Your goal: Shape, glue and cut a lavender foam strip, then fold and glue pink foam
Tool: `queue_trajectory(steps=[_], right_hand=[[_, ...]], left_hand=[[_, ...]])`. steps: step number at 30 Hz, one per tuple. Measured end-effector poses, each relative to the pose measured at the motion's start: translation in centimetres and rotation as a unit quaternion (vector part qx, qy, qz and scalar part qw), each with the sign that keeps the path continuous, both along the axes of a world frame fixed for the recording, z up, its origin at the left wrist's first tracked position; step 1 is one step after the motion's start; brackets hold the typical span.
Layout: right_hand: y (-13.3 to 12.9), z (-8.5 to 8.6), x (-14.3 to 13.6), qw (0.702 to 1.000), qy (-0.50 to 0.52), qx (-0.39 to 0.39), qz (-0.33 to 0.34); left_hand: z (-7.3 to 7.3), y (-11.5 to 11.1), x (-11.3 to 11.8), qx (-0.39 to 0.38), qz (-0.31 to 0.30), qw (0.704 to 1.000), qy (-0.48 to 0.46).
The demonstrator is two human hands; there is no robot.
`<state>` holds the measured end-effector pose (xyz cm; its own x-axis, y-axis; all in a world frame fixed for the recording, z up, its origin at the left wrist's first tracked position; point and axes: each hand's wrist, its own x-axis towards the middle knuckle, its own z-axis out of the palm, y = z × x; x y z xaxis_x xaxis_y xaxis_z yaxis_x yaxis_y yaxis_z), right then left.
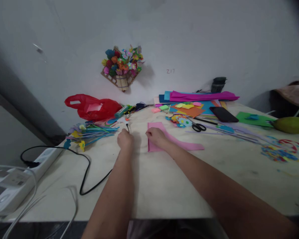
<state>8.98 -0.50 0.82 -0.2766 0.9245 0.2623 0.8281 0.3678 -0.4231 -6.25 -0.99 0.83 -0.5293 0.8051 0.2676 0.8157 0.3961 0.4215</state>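
Note:
My left hand [125,139] is closed on the pale tabletop, at the near end of the black cord of a white glue gun [123,120]; what its fingers hold, if anything, is hidden. To its right, my right hand [155,136] rests over a pink sheet [156,147], fingers pinched together at the sheet's left part. Whether something small sits between those fingertips I cannot make out. The sheet has a folded left edge and a curved strip reaching right. Black-handled scissors [198,127] lie behind it to the right.
Paper flowers on stems [97,131] and a red plastic bag [94,108] lie left. Coloured sheets [201,96], a black phone [223,114] and scraps [279,153] are right. A power strip [43,161] with cables lines the left edge.

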Motion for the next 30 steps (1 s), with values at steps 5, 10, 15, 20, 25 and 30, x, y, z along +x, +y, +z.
queue_trajectory(steps=[5,10,15,20,25,30], right_hand=[[1.3,0.7,-3.3,0.999,-0.025,-0.032,0.025],[2.8,1.3,-6.3,0.998,-0.044,-0.023,0.03],[4.7,1.8,-7.8,0.998,-0.053,0.021,0.013],[7.4,2.2,-9.6,0.996,-0.064,0.048,0.031],[10.0,1.9,-12.6,0.995,-0.099,0.002,0.029],[11.7,0.8,-14.5,0.993,-0.11,0.0,0.04]], left_hand=[[0.0,-0.2,-0.2,0.016,0.002,0.998,-0.06],[0.5,-0.8,-0.1,-0.007,0.006,0.996,-0.091],[0.5,-0.5,-0.1,-0.01,0.024,0.995,-0.093],[0.0,0.1,0.1,-0.023,0.032,0.997,-0.072],[-0.1,0.2,0.5,-0.033,0.023,0.998,-0.055],[0.0,0.0,0.8,-0.035,0.018,0.998,-0.058]])
